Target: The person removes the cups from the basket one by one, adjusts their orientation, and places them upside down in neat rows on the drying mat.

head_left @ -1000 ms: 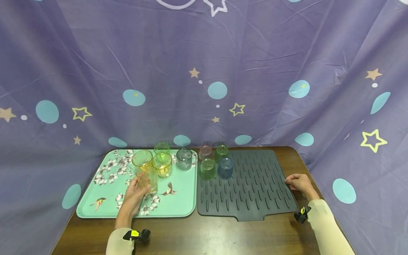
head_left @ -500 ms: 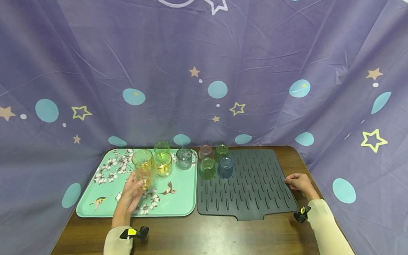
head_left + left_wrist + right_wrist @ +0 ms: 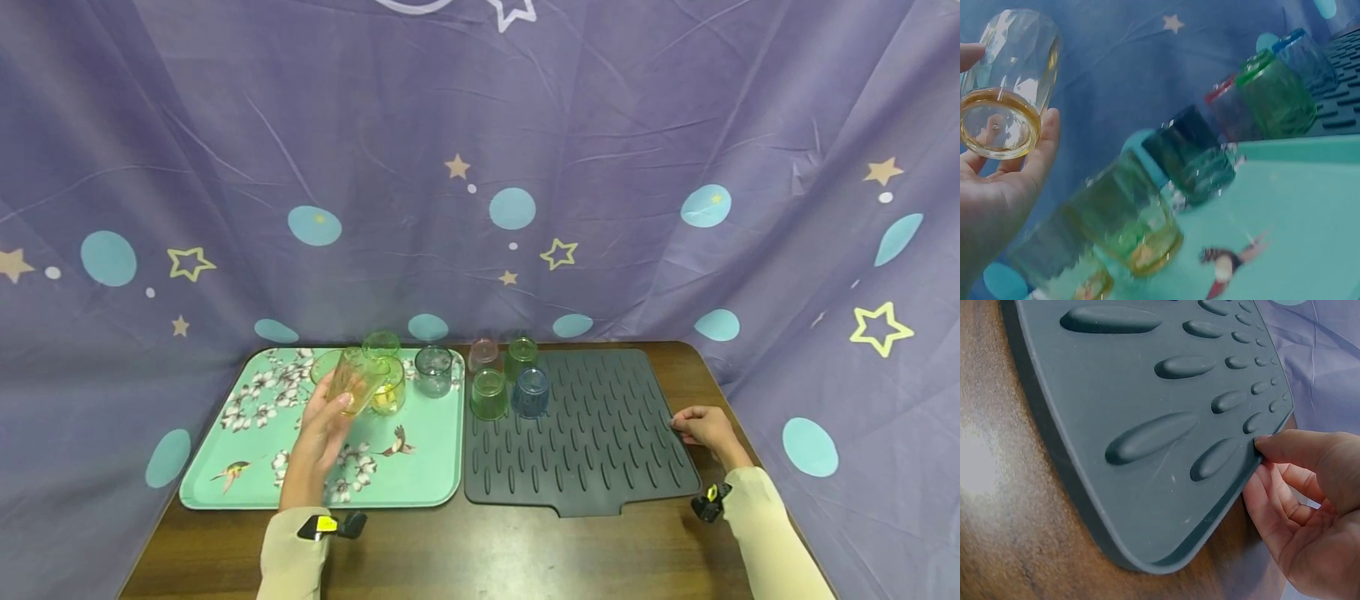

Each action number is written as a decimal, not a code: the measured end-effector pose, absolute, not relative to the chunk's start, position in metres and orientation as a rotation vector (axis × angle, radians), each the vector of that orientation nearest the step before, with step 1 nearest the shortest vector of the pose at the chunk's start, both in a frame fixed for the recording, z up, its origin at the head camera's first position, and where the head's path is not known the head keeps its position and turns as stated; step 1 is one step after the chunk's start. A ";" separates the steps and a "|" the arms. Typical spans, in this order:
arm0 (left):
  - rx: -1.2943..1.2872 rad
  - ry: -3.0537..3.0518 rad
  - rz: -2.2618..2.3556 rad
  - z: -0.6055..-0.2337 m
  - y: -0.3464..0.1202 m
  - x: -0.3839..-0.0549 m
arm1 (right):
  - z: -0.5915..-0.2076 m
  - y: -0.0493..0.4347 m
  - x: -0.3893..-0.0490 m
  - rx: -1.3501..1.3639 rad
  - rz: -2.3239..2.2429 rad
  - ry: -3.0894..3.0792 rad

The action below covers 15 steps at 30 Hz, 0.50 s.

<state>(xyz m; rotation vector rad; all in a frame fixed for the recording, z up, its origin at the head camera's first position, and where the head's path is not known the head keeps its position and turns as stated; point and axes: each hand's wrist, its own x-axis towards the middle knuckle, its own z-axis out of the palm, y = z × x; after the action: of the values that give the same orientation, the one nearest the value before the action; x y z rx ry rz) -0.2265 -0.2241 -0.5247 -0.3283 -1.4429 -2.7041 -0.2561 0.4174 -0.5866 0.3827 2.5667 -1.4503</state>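
An amber-tinted glass tumbler [image 3: 356,383] is gripped by my left hand [image 3: 322,429] above the mint tray [image 3: 431,475]. It tilts, and in the left wrist view the tumbler's thick amber base [image 3: 1000,122] faces the camera. Behind it on the tray are a yellow glass [image 3: 392,398], a green glass [image 3: 381,342] and a grey glass [image 3: 433,375]; another yellowish glass [image 3: 321,365] is mostly hidden by the held one. My right hand [image 3: 705,429] pinches the right edge of the dark grey drying mat [image 3: 592,467], thumb on top and fingers underneath.
Upside down at the mat's back left stand a pink glass [image 3: 483,354], two green glasses [image 3: 490,396] and a blue glass [image 3: 531,393], close together. The wooden table [image 3: 450,554] shows in front. A purple patterned curtain [image 3: 420,167] closes off the back and sides.
My left hand has raised the tumbler from low over the tray, tilting it and bringing it in front of the other glasses. The right hand keeps its place at the mat's edge.
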 end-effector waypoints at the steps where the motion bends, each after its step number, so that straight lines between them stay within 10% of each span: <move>1: -0.312 -1.465 -2.690 -0.522 -0.221 -0.229 | -0.586 0.417 -0.256 0.382 -1.447 2.568; 15: -0.272 -1.843 -2.590 -0.481 -0.143 -0.280 | -0.584 0.416 -0.254 0.378 -1.452 2.569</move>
<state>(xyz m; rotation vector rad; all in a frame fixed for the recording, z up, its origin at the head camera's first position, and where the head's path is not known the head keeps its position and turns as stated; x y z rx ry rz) -0.2799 -0.1433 -0.4807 -0.2723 -1.8426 -2.5896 -0.2542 0.4165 -0.5845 0.3780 2.5692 -1.4516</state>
